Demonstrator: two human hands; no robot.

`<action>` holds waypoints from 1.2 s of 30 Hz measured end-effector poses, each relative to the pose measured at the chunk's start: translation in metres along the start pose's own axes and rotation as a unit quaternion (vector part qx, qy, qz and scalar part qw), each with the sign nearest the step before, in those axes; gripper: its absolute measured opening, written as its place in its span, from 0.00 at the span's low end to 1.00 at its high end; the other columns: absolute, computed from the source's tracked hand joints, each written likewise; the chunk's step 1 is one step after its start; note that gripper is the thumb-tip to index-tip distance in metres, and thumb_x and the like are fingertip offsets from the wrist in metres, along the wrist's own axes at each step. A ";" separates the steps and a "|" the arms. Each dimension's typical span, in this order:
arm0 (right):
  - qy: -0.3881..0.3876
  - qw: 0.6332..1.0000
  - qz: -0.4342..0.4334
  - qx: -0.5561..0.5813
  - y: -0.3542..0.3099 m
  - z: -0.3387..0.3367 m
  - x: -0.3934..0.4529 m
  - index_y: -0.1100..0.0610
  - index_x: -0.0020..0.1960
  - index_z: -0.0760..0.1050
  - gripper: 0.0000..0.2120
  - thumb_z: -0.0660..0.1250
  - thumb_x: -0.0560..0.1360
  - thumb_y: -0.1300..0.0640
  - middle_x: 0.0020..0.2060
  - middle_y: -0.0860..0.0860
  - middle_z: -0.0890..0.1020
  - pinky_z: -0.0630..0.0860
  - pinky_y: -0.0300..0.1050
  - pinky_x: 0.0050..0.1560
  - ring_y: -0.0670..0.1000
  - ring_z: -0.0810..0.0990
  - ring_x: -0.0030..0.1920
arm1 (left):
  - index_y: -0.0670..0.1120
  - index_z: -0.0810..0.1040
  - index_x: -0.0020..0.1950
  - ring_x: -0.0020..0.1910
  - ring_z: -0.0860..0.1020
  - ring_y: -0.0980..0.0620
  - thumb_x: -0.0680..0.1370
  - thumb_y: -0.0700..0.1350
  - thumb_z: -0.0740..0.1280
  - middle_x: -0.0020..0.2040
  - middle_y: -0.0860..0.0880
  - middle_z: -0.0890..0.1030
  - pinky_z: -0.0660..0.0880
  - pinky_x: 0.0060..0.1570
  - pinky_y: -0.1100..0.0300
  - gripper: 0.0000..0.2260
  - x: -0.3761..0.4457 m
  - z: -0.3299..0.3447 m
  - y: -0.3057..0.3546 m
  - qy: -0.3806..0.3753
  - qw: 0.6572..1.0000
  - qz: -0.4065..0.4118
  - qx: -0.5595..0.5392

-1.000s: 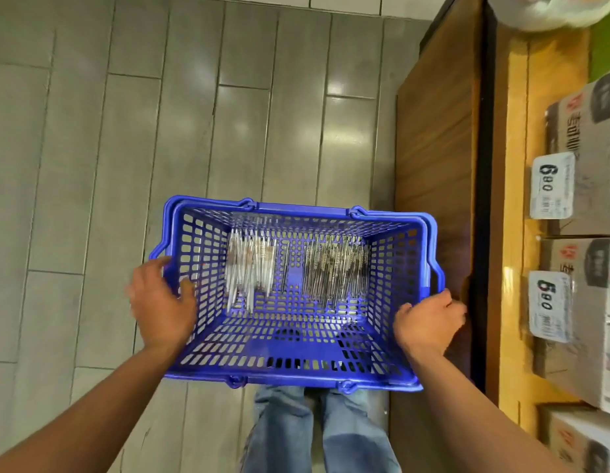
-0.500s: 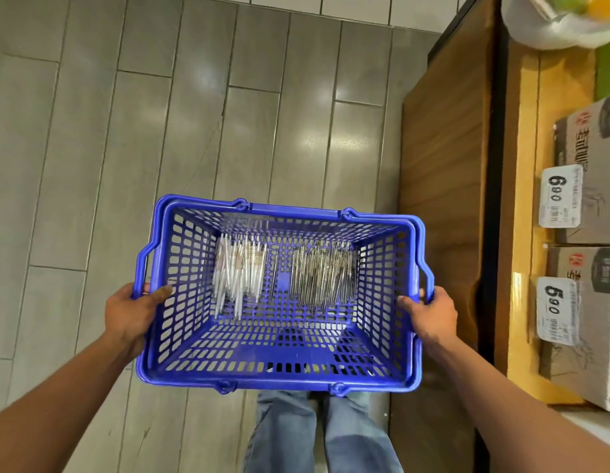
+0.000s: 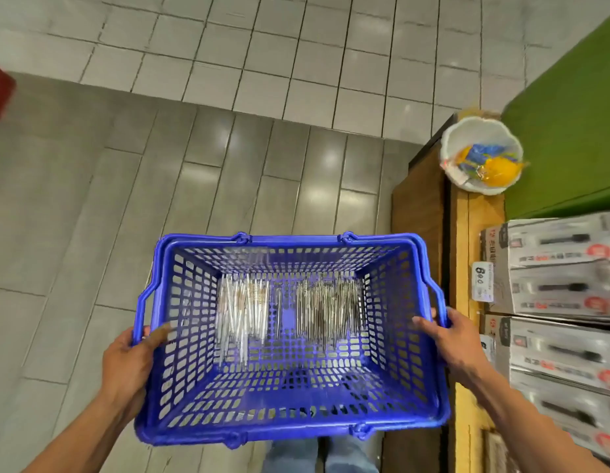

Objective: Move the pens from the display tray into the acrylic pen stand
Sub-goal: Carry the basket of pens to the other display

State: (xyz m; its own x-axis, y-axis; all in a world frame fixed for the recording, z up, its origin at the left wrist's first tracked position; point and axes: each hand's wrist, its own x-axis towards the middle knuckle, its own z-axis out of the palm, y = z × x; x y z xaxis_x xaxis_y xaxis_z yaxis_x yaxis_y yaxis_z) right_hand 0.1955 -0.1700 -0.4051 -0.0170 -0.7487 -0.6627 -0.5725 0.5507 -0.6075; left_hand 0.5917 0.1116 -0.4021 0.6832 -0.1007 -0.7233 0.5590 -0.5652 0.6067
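My left hand (image 3: 126,363) and right hand (image 3: 450,339) grip the sides of a blue shopping basket (image 3: 290,428). Two pen bundles (image 3: 242,312) lie inside. No acrylic stand visible; transfer seems unstarted.

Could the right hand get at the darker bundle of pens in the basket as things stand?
Probably not yet: the right hand grips the blue basket rim, as does the left hand. The open top leaves the darker pens unobstructed.

Your left hand (image 3: 128,361) and right hand (image 3: 455,339) gripped blue basket (image 3: 293,409) by side rims; two pen bundles (image 3: 286,314) lay inside, above grey floor (image 3: 92,206).
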 end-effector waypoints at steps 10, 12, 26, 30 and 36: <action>-0.067 0.991 -0.013 0.119 -0.172 -0.069 -0.111 0.60 0.42 0.79 0.05 0.67 0.77 0.62 0.30 0.51 0.81 0.79 0.44 0.33 0.51 0.81 0.31 | 0.41 0.80 0.49 0.30 0.83 0.47 0.79 0.45 0.68 0.37 0.42 0.85 0.82 0.33 0.50 0.08 -0.123 -0.072 0.159 -0.034 0.995 0.028 -0.085; -0.071 0.988 -0.021 0.135 -0.203 -0.079 -0.134 0.57 0.40 0.78 0.08 0.66 0.77 0.62 0.26 0.48 0.79 0.78 0.41 0.27 0.47 0.80 0.27 | 0.42 0.78 0.44 0.27 0.82 0.50 0.79 0.45 0.69 0.31 0.45 0.84 0.80 0.27 0.54 0.08 -0.146 -0.088 0.180 -0.027 0.994 0.038 -0.098; -0.152 0.976 -0.129 0.087 -0.376 -0.109 -0.273 0.59 0.43 0.78 0.04 0.65 0.76 0.63 0.26 0.52 0.81 0.78 0.44 0.24 0.49 0.79 0.23 | 0.34 0.78 0.59 0.52 0.81 0.32 0.79 0.48 0.68 0.53 0.31 0.82 0.76 0.54 0.31 0.18 -0.305 -0.217 0.246 0.020 0.985 0.023 -0.169; -0.227 0.958 -0.177 0.023 -0.421 -0.083 -0.290 0.59 0.44 0.77 0.05 0.64 0.77 0.61 0.29 0.54 0.83 0.79 0.44 0.28 0.51 0.81 0.26 | 0.35 0.77 0.62 0.48 0.81 0.34 0.79 0.49 0.68 0.54 0.31 0.82 0.76 0.53 0.31 0.19 -0.341 -0.254 0.222 0.078 0.974 0.018 -0.210; -0.346 0.892 -0.263 -0.124 -0.478 -0.020 -0.328 0.60 0.48 0.77 0.07 0.65 0.78 0.56 0.38 0.60 0.85 0.82 0.55 0.39 0.59 0.84 0.35 | 0.39 0.80 0.56 0.36 0.84 0.38 0.77 0.51 0.71 0.43 0.36 0.85 0.80 0.41 0.37 0.17 -0.411 -0.281 0.145 0.219 0.921 -0.009 -0.323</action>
State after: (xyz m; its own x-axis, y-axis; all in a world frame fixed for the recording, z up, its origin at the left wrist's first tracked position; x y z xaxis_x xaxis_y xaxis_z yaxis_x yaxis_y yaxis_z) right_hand 0.4585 -0.1954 0.1114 0.7676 -0.4259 -0.4789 -0.5176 0.0287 -0.8551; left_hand 0.5242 0.3011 0.0760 0.7156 0.3233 -0.6192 0.6389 0.0554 0.7673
